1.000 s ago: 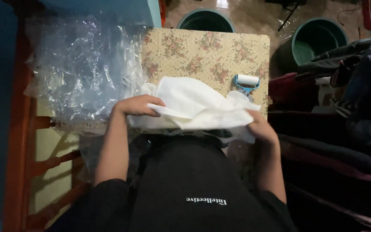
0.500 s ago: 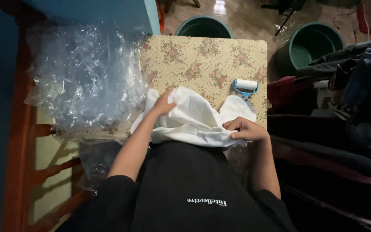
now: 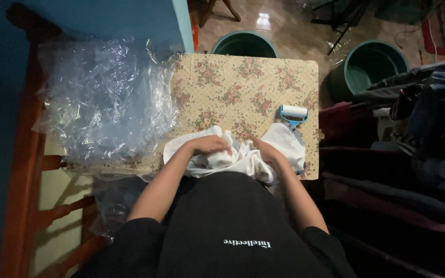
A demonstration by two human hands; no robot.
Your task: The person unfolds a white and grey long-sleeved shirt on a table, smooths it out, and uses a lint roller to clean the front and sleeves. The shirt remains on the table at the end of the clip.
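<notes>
Both hands grip a bunched white cloth garment (image 3: 243,157) at the near edge of the floral-covered desk (image 3: 243,87): left hand (image 3: 209,145) fingers clamped on it, right hand (image 3: 264,150) fingers buried in folds. Two round green plastic tubs (image 3: 369,67) stand on the floor; their contents cannot be told.

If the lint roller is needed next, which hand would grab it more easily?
Probably the right hand: it rests on the white cloth just below the lint roller, while the left hand is farther away.
</notes>
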